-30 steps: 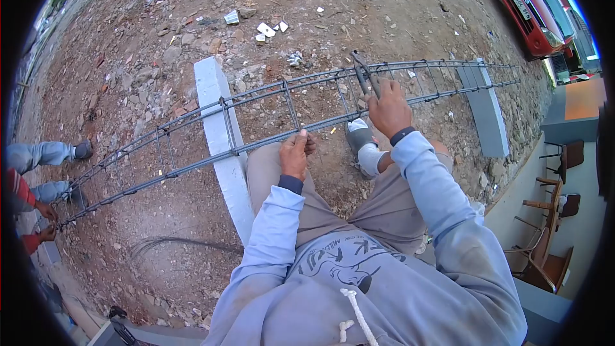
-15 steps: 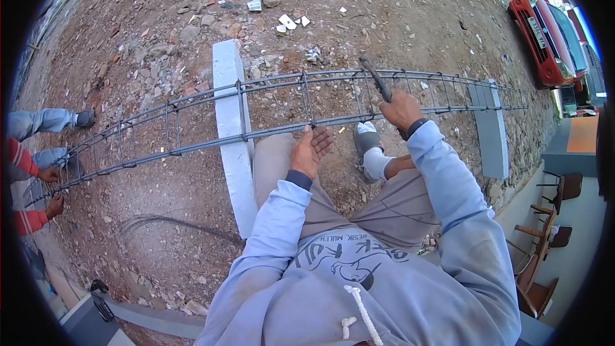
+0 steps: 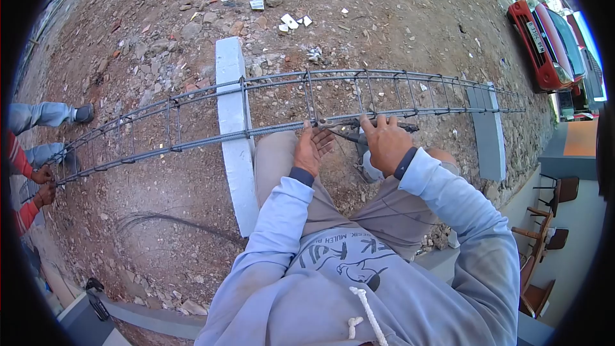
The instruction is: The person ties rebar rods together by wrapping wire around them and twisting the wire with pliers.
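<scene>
Lying under right fingers (image 3: 383,125): pincers (image 3: 346,134)

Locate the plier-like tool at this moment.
In the head view, just right of centre, the plier-like tool is in the right hand, its head by the steel cage's lower bars, close to the left hand.

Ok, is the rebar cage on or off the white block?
On: the rebar cage lies across the white block, its long bars passing over the block's top face.
</scene>
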Demonstrator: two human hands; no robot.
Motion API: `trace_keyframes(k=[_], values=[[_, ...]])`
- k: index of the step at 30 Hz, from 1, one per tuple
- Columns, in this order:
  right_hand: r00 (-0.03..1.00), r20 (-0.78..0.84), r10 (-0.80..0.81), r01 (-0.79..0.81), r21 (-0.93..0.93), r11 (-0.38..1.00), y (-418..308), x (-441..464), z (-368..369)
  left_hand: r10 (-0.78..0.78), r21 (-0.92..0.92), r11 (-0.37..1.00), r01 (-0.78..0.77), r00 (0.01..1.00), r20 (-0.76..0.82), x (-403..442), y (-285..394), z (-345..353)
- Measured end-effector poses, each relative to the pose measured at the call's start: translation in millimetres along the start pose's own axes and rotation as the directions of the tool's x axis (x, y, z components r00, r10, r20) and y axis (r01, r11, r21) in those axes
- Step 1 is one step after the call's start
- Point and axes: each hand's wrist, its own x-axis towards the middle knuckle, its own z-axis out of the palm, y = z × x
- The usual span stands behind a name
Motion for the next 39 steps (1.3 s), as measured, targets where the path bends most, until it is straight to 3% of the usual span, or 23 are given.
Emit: trace_keyframes(k=[2, 5, 8, 17, 20, 23, 24, 26, 27, 30, 31, 34, 35, 36, 37, 39], values=[[0.999, -0.038, 0.024, -0.025, -0.033, 0.999, -8, 1, -1, 0.001, 0.000, 1.000, -0.001, 1.000, 0.008, 1, -1, -2], [0.978, -0.207, 0.009, -0.057, -0.226, 0.973, -11, 2, 8, -0.005, 0.004, 1.000, 0.005, 1.000, 0.021, 0, 1, -2], [0.975, -0.220, -0.014, -0.056, -0.307, 0.950, -12, 2, 16, 0.004, 0.008, 1.000, -0.004, 1.000, 0.004, 2, -2, -3], [0.985, -0.168, 0.028, -0.065, -0.221, 0.973, -16, 8, 27, -0.006, -0.002, 1.000, 0.006, 1.000, 0.002, 2, -2, -3], [1.000, 0.001, -0.015, 0.015, -0.082, 0.996, -13, 6, 24, -0.014, -0.040, 0.999, 0.016, 0.998, 0.060, -5, 3, 2], [0.967, 0.253, -0.034, -0.018, 0.202, 0.979, -19, 7, 19, -0.054, 0.022, 0.998, 0.051, 0.991, 0.125, -10, 2, 6], [0.932, 0.359, -0.050, -0.110, 0.413, 0.904, -19, 8, 16, -0.073, -0.007, 0.997, 0.075, 0.984, 0.163, -13, 1, 10], [0.836, 0.527, -0.151, -0.340, 0.715, 0.612, -16, 11, 8, -0.109, -0.062, 0.990, 0.128, 0.963, 0.247, -17, -4, 22], [0.786, 0.585, -0.202, -0.517, 0.799, 0.306, -15, 7, 14, -0.113, -0.141, 0.978, 0.153, 0.959, 0.259, -19, -2, 31], [0.719, 0.472, -0.510, -0.612, 0.778, -0.143, -2, 7, 59, -0.113, -0.318, 0.926, 0.201, 0.955, 0.274, -17, -1, 49], [0.694, 0.465, -0.550, -0.646, 0.739, -0.191, 1, 6, 67, -0.111, -0.340, 0.919, 0.200, 0.959, 0.262, -16, -3, 51], [0.682, 0.534, -0.500, -0.649, 0.757, -0.077, 3, 8, 74, -0.126, -0.365, 0.908, 0.205, 0.965, 0.228, -11, -12, 44], [0.822, 0.498, -0.275, -0.438, 0.863, 0.254, 1, 5, 75, -0.113, -0.380, 0.904, 0.195, 0.967, 0.227, -9, -16, 43], [0.935, 0.344, -0.087, -0.228, 0.771, 0.595, -3, -1, 75, -0.096, -0.399, 0.898, 0.183, 0.969, 0.226, -7, -19, 45], [0.994, 0.105, 0.017, -0.067, 0.500, 0.864, -8, -7, 73, -0.105, -0.375, 0.914, 0.155, 0.983, 0.151, -11, -16, 55], [0.994, 0.029, 0.108, -0.111, 0.407, 0.907, -22, -26, 50, -0.120, -0.361, 0.923, 0.131, 0.991, 0.053, -8, -18, 59]])
